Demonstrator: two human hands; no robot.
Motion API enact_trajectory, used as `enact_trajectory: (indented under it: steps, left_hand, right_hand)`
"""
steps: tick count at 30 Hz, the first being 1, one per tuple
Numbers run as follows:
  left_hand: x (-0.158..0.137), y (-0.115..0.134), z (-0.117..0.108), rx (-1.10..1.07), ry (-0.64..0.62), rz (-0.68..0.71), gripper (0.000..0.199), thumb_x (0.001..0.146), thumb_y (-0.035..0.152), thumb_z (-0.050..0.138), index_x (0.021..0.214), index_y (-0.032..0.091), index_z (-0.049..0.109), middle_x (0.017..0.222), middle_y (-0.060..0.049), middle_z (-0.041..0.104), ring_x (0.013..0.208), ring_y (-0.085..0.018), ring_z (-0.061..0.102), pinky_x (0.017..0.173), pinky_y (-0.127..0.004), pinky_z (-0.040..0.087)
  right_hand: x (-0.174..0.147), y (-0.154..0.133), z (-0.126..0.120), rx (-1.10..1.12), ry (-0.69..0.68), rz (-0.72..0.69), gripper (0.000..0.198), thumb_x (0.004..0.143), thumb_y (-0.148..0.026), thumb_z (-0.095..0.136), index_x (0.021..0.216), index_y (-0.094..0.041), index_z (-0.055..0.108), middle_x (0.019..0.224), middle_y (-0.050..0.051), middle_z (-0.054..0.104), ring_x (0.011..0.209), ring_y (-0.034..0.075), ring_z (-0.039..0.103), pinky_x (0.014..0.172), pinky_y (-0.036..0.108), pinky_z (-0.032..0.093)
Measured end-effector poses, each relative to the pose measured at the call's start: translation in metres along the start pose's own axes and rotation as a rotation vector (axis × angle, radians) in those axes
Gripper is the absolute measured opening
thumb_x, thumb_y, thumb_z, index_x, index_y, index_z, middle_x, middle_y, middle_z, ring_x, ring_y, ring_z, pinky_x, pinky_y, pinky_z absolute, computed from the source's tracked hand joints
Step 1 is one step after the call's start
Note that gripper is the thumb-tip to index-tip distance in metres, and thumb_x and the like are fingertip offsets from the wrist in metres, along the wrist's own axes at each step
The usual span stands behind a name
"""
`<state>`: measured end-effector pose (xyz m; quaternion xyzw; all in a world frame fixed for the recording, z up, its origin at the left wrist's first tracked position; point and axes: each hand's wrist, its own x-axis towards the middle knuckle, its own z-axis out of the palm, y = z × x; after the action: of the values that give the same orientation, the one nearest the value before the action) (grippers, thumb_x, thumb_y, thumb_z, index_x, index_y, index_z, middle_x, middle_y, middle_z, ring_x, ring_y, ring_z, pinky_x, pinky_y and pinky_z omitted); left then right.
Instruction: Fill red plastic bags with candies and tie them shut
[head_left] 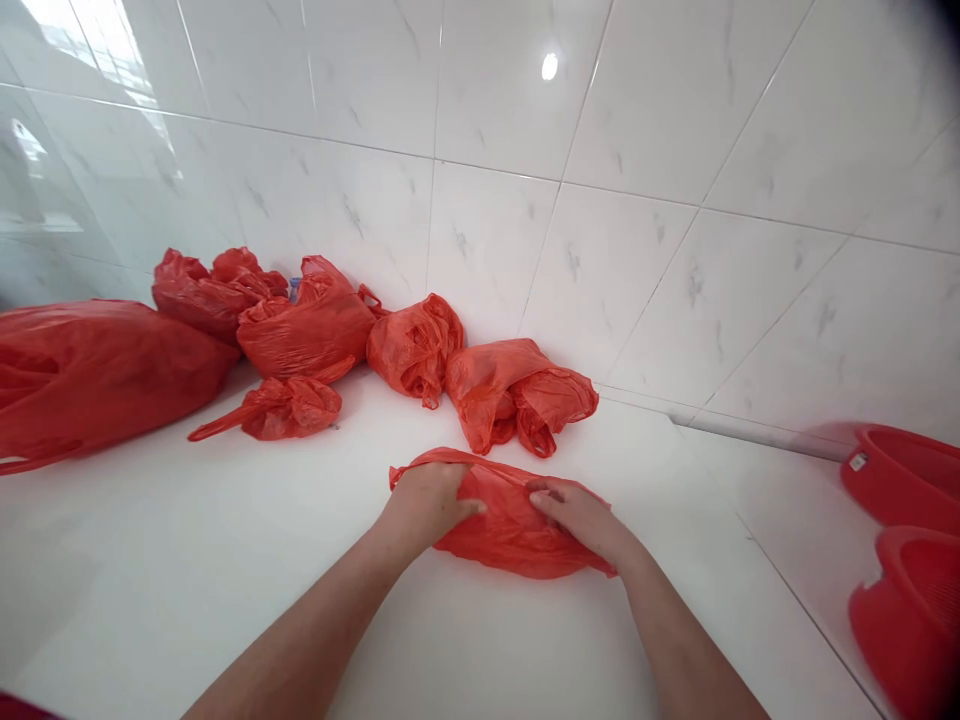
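A thin red plastic bag (517, 555) lies on the white surface in front of me, its mouth spread wide. My left hand (429, 500) reaches into the left part of the mouth. Its thumb sticks out apart, while the other fingers are hidden below the far rim. At the right part of the mouth is my right hand (576, 512), thumb and fingers bent close together on the plastic. I cannot make out any contents in the bag. Just behind it lies a crumpled red bag (517, 385), touched by neither hand.
More red bags line the tiled wall (495, 240): a rounded bag (416, 345), a fuller bag (307, 325), a bunched bag (214, 290), a small knotted bag (292, 408) and a large bag (112, 365). Red plastic baskets (892, 590) stand right, beyond the white tabletop's (697, 570) edge.
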<state>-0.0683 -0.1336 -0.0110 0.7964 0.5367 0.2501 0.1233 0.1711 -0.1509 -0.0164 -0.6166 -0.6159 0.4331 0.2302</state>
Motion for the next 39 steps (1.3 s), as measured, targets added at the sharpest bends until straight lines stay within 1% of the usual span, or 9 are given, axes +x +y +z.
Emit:
enact_trajectory:
  steps: [3, 10, 13, 19, 21, 24, 28, 33, 39]
  left_hand:
    - [0.001, 0.009, -0.001, 0.052, 0.019, 0.072, 0.020, 0.080, 0.032, 0.055, 0.094, 0.021, 0.063, 0.080, -0.004, 0.066, 0.076, -0.021, 0.061, 0.061, -0.028, 0.043]
    - [-0.019, 0.037, 0.008, -0.102, -0.233, 0.529, 0.021, 0.074, 0.029, 0.063, 0.094, 0.024, 0.066, 0.082, -0.002, 0.063, 0.073, -0.020, 0.057, 0.061, -0.028, 0.042]
    - [-0.025, 0.040, 0.017, -0.128, -0.364, 0.532, 0.005, 0.071, 0.021, 0.062, 0.074, 0.024, 0.064, 0.065, 0.002, 0.057, 0.057, -0.015, 0.050, 0.050, -0.026, 0.033]
    - [-0.026, 0.037, 0.013, -0.198, -0.722, 0.304, 0.020, 0.067, 0.032, 0.063, 0.055, 0.020, 0.053, 0.047, 0.005, 0.040, 0.041, -0.010, 0.034, 0.038, -0.023, 0.021]
    - [-0.025, 0.038, 0.011, -0.275, -0.688, 0.293, 0.017, 0.074, 0.037, 0.059, 0.065, 0.022, 0.060, 0.052, 0.005, 0.049, 0.045, -0.011, 0.042, 0.041, -0.023, 0.028]
    - [-0.021, 0.038, 0.012, -0.275, -0.411, 0.323, 0.017, 0.082, 0.025, 0.049, 0.087, 0.024, 0.066, 0.073, 0.002, 0.063, 0.064, -0.014, 0.055, 0.058, -0.024, 0.040]
    - [-0.014, 0.028, 0.018, 0.006, -0.127, 0.337, 0.030, 0.076, 0.024, 0.060, 0.105, 0.025, 0.063, 0.107, -0.007, 0.061, 0.102, -0.025, 0.052, 0.086, -0.038, 0.041]
    - [-0.005, 0.000, 0.027, 0.143, -0.133, 0.159, 0.062, 0.062, 0.050, 0.070, 0.117, 0.026, 0.057, 0.122, -0.011, 0.052, 0.119, -0.033, 0.041, 0.096, -0.050, 0.034]
    - [-0.001, -0.011, 0.034, 0.113, -0.177, 0.105, 0.068, 0.063, 0.057, 0.065, 0.123, 0.027, 0.053, 0.131, -0.009, 0.047, 0.123, -0.032, 0.037, 0.101, -0.047, 0.031]
  right_hand:
    - [-0.001, 0.001, -0.004, 0.019, -0.051, 0.006, 0.045, 0.082, -0.060, 0.043, 0.088, -0.021, 0.064, 0.066, -0.002, 0.060, 0.056, 0.011, 0.051, 0.054, 0.023, 0.036]
    - [0.008, 0.012, -0.004, 0.210, -0.078, 0.025, 0.050, 0.083, -0.060, 0.041, 0.113, -0.022, 0.052, 0.063, -0.003, 0.059, 0.048, 0.009, 0.048, 0.042, 0.019, 0.032]
    - [0.014, 0.021, -0.003, 0.283, -0.051, 0.030, 0.049, 0.083, -0.059, 0.043, 0.114, -0.021, 0.048, 0.061, -0.004, 0.058, 0.042, 0.007, 0.045, 0.037, 0.017, 0.029]
    - [0.021, 0.029, -0.007, 0.345, 0.062, 0.063, 0.040, 0.083, -0.054, 0.047, 0.103, -0.019, 0.049, 0.062, -0.005, 0.055, 0.040, 0.005, 0.043, 0.035, 0.015, 0.025]
    - [0.020, 0.027, -0.008, 0.293, 0.060, 0.051, 0.041, 0.083, -0.053, 0.046, 0.107, -0.020, 0.050, 0.062, -0.005, 0.054, 0.040, 0.005, 0.043, 0.036, 0.016, 0.026]
    - [0.015, 0.018, -0.005, 0.107, 0.089, 0.034, 0.049, 0.082, -0.053, 0.048, 0.120, -0.022, 0.048, 0.066, -0.003, 0.057, 0.046, 0.009, 0.048, 0.041, 0.020, 0.033]
    - [0.007, 0.002, 0.004, -0.209, 0.183, -0.013, 0.057, 0.072, -0.051, 0.061, 0.122, -0.028, 0.051, 0.105, 0.004, 0.063, 0.086, 0.019, 0.060, 0.065, 0.027, 0.045]
    - [0.005, -0.004, 0.015, -0.412, 0.117, 0.058, 0.064, 0.066, -0.051, 0.066, 0.126, -0.034, 0.048, 0.118, 0.002, 0.060, 0.101, 0.026, 0.057, 0.077, 0.034, 0.043]
    - [0.005, 0.005, 0.016, -0.355, 0.118, -0.026, 0.059, 0.070, -0.052, 0.063, 0.125, -0.036, 0.049, 0.114, 0.001, 0.061, 0.103, 0.025, 0.056, 0.083, 0.036, 0.041]
